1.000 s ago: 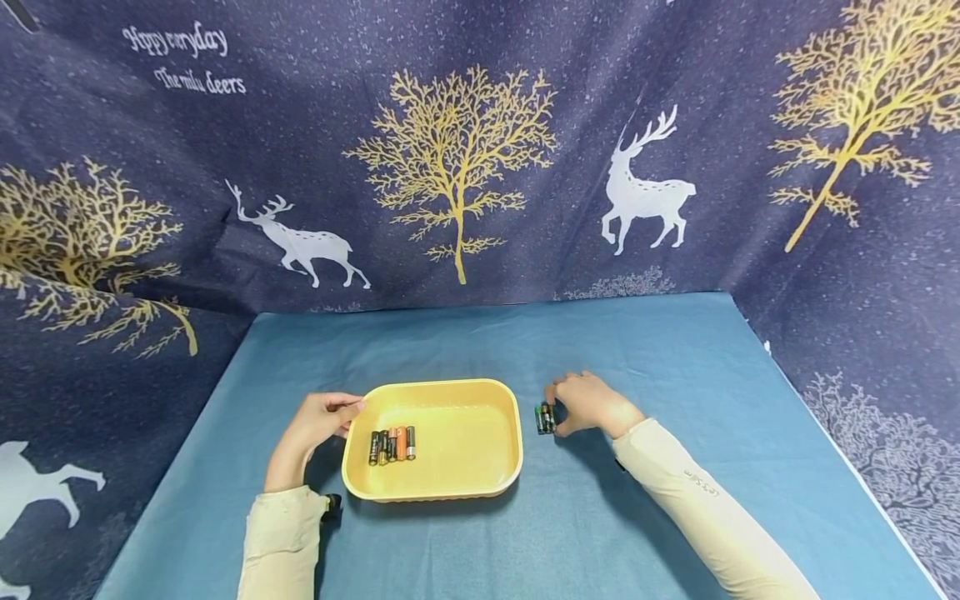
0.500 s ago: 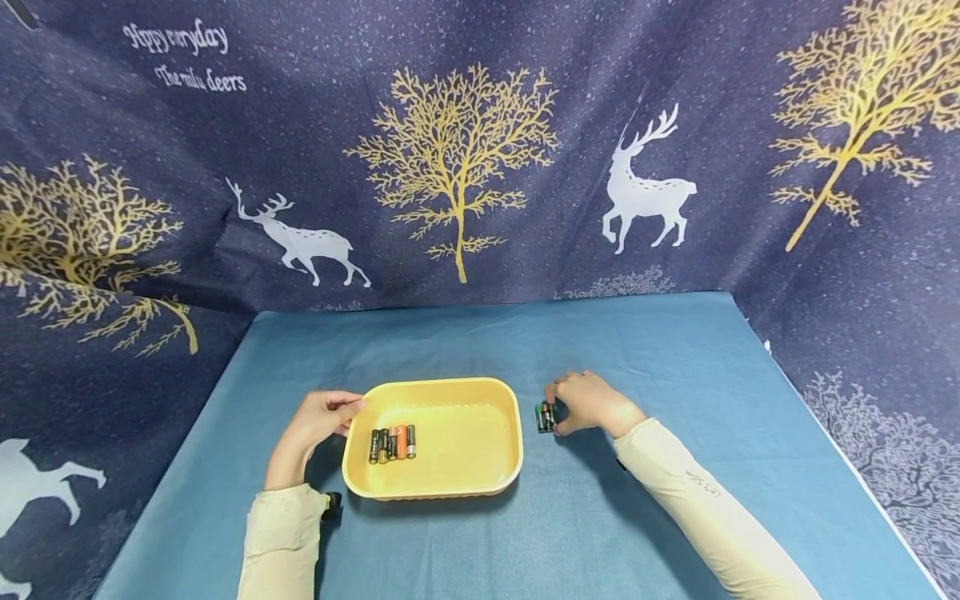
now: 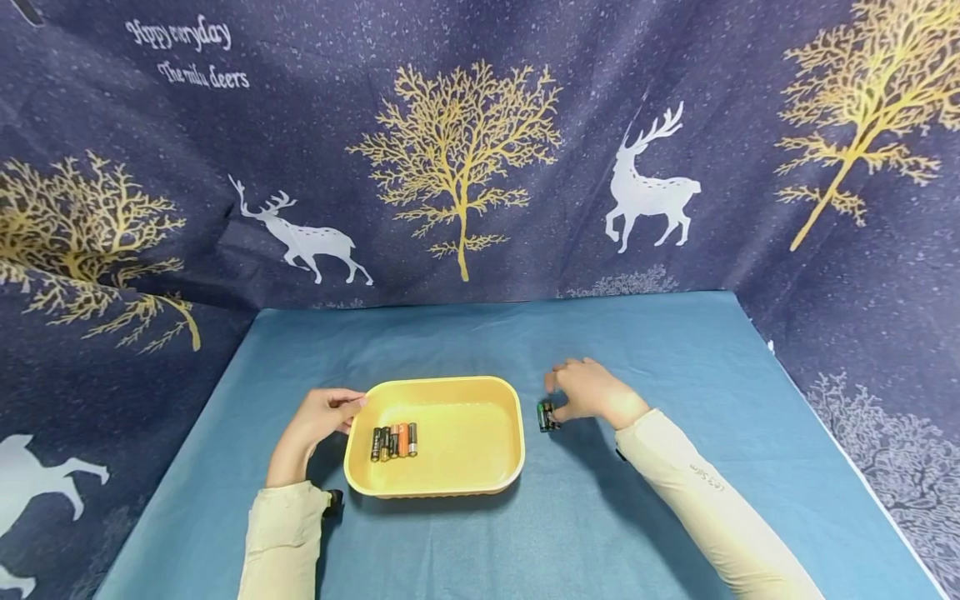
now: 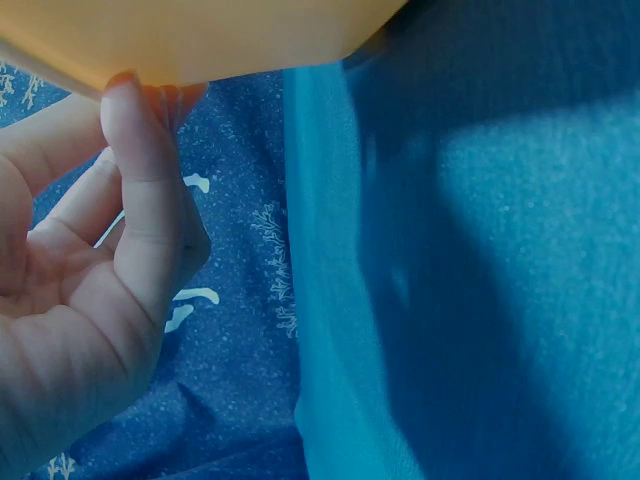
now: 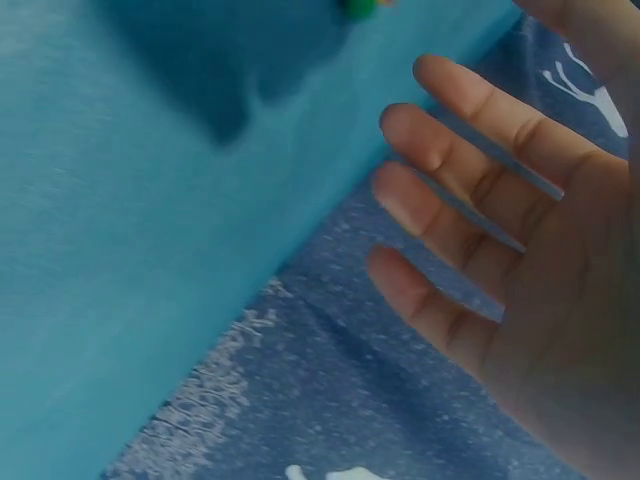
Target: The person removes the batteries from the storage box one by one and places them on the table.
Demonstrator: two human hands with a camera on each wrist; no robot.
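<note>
My left hand pinches the left rim of a yellow plastic basin; in the left wrist view the thumb presses against its wall. Several batteries lie side by side at the left inside the basin, an orange one among dark ones. To the right of the basin, a small group of dark and green batteries lies on the blue cloth. My right hand hovers just over and beside this group, partly covering it. In the right wrist view its fingers are spread and hold nothing.
A blue cloth covers the table. Behind and at the sides hangs a navy curtain printed with deer and golden trees. The basin stands between the two hands.
My right hand's fingers have lifted and parted from the small battery group, which stays on the cloth. My left hand and the basin keep their places.
</note>
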